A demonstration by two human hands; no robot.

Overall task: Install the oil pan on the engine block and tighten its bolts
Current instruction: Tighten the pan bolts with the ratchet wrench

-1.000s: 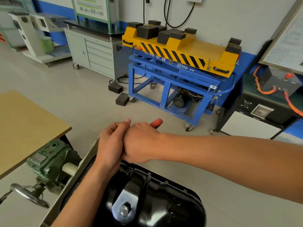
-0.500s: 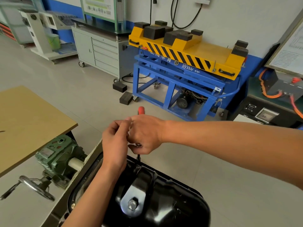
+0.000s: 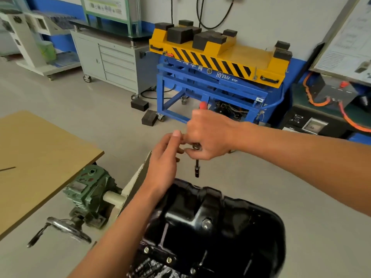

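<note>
Gripping the red-handled socket driver in our curled right hand, we hung it just above the far rim of the oil pan below us. Our left hand, loosely bent, met the tool head, and we couldn't tell whether it held anything. Tightening stage, we judged: next, socket squarely onto a bolt.

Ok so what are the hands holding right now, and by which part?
The right hand grips a red-handled socket driver by its handle. The left hand is close beside it, but whether it holds anything cannot be told.
</note>
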